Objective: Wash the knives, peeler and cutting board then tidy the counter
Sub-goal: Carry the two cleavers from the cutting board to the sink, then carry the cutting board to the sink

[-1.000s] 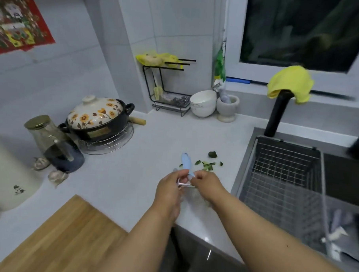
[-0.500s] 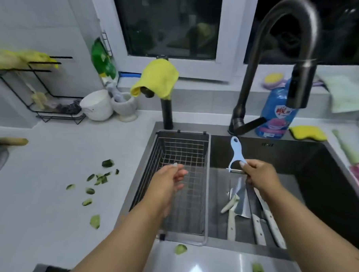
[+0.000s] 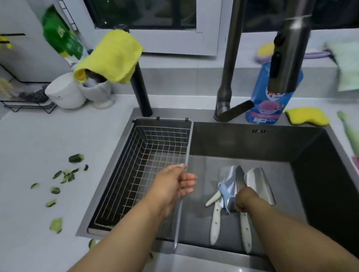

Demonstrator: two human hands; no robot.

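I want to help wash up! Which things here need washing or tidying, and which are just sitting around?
For the job: knives, blue peeler, green peel scraps, yellow sponge, soap bottle.

Just sitting: yellow cloth, white bowl, wire basket.

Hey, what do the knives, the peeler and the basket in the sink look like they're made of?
Knives: blades look like bare steel, grey and shiny; the cream handles look like smooth plastic, though I can't be sure. Peeler: pale blue, matte, probably plastic. Basket: thin metal wire in an open grid, silvery, likely stainless steel.
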